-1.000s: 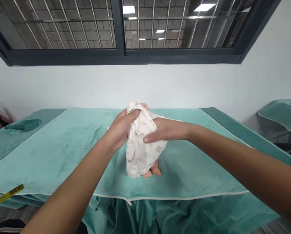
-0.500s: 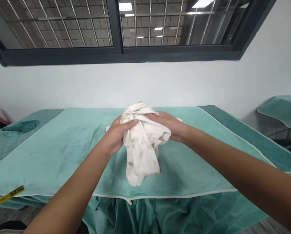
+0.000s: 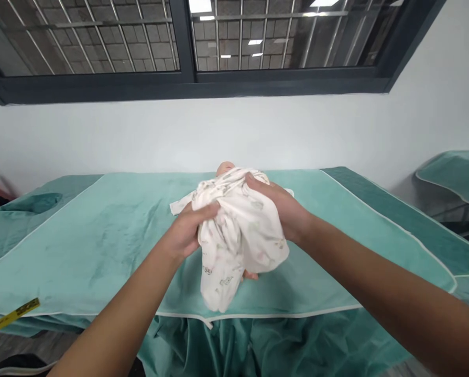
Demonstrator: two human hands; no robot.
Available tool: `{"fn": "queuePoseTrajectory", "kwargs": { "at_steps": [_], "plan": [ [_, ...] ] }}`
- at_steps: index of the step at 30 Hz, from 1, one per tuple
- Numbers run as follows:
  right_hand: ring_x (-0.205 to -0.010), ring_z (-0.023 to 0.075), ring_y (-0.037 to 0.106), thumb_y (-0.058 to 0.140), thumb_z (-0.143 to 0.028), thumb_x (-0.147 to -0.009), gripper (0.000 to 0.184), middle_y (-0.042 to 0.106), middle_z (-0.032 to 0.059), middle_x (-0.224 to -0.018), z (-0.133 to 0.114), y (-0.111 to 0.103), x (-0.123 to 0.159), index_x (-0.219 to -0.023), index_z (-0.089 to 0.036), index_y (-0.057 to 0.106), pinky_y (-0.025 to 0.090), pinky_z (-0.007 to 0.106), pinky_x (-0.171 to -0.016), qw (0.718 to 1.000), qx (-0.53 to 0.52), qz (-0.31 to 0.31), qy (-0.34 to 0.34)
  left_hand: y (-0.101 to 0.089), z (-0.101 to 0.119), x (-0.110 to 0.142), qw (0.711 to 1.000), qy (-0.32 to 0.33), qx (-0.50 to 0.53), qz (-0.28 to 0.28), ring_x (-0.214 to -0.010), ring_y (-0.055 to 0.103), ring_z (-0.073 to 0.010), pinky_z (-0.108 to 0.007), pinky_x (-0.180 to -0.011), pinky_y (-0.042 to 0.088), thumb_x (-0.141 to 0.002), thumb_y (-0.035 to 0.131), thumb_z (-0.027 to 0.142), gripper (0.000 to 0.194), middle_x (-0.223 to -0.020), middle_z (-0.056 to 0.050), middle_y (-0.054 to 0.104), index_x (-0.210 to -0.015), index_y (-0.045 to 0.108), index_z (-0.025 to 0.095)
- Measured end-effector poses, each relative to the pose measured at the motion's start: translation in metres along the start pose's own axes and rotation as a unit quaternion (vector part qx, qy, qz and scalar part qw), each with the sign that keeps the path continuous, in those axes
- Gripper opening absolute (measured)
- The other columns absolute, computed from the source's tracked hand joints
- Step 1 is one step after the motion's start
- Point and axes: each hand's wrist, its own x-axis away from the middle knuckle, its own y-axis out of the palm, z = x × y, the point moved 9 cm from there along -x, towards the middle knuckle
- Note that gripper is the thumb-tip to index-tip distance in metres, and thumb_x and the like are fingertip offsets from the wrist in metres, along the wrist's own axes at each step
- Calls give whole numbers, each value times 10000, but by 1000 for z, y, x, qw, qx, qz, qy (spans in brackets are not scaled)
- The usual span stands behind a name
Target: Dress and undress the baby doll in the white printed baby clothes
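A baby doll [image 3: 225, 168] lies in the middle of the teal sheet [image 3: 100, 235], mostly covered by a white printed garment [image 3: 242, 235]. Only the top of its head and a bit of a foot [image 3: 251, 275] show. My left hand [image 3: 187, 233] is closed on a bunch of the garment at its left side. My right hand [image 3: 281, 209] grips the cloth from the right, fingers curled over the top. The lower part of the garment hangs loose toward the front edge.
The sheet-covered bed [image 3: 281, 335] runs along a white wall under a barred window [image 3: 187, 42]. A dark green cloth lump [image 3: 32, 201] lies far left. A second teal-covered bed [image 3: 454, 175] stands at right. A yellow tape [image 3: 10, 317] shows at lower left.
The garment has been drawn down and toward me, so the doll's head now shows above it. Both hands dropped lower and regripped the bunched cloth; the doll's feet are mostly covered.
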Motion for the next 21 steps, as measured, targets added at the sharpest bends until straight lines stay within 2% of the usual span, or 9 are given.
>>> {"fn": "queuePoseTrajectory", "kwargs": {
  "at_steps": [3, 5, 7, 10, 12, 15, 18, 21],
  "plan": [
    [-786, 201, 664, 706, -537, -755, 441, 713, 65, -849, 30, 8, 10, -981, -160, 676, 525, 306, -686, 996, -22, -37, 79, -8, -4, -3, 996, 26, 52, 67, -1000, 687, -300, -410, -903, 532, -783, 679, 453, 608, -1062, -116, 730, -1310, 561, 173],
    [-712, 193, 662, 746, -476, -732, 386, 714, 57, -797, 52, 15, 19, -931, -149, 697, 528, 313, -664, 988, -11, -80, 134, -6, -16, -2, 996, -3, 60, 73, -969, 697, -302, -417, -881, 541, -791, 667, 448, 593, -1029, -118, 738, -1301, 568, 163],
    [-681, 197, 660, 765, -460, -711, 369, 712, 53, -759, 67, 16, 28, -904, -150, 710, 537, 336, -682, 983, -18, -89, 159, -3, -31, 3, 994, -53, 58, 71, -922, 709, -300, -413, -845, 553, -791, 673, 424, 567, -989, -123, 745, -1281, 584, 153],
    [-812, 228, 680, 773, -455, -702, 396, 728, 71, -860, 84, 7, 47, -966, -164, 716, 529, 378, -818, 983, -92, -17, 155, -4, -57, 20, 985, -156, 31, 64, -851, 718, -298, -399, -783, 562, -771, 704, 394, 514, -937, -139, 749, -1207, 631, 131],
    [-898, 246, 679, 772, -440, -706, 414, 728, 88, -950, 103, 5, 68, -1008, -164, 716, 501, 398, -897, 973, -144, 22, 177, -5, -74, 34, 973, -223, -6, 50, -852, 715, -295, -394, -780, 557, -752, 726, 365, 479, -954, -146, 746, -1162, 653, 127],
    [-905, 260, 679, 760, -431, -717, 411, 727, 88, -962, 136, 2, 103, -1029, -168, 718, 497, 401, -888, 958, -170, 75, 220, 0, -95, 49, 957, -281, -69, 9, -895, 704, -282, -388, -822, 537, -754, 702, 298, 402, -1007, -128, 738, -1124, 668, 146],
    [-874, 253, 676, 702, -439, -770, 423, 726, 58, -960, 168, -9, 129, -1126, -211, 682, 505, 389, -825, 945, -169, 152, 233, 9, -107, 50, 947, -273, -165, -28, -963, 676, -280, -383, -867, 508, -746, 643, 252, 335, -1036, -89, 730, -1070, 686, 180],
    [-858, 251, 663, 696, -428, -773, 418, 723, 40, -956, 191, -26, 140, -1142, -235, 662, 495, 390, -811, 942, -112, 220, 227, 13, -109, 39, 923, -220, -312, -43, -1040, 631, -301, -381, -894, 479, -720, 620, 264, 281, -1055, -61, 720, -984, 698, 210]
  ]
}}
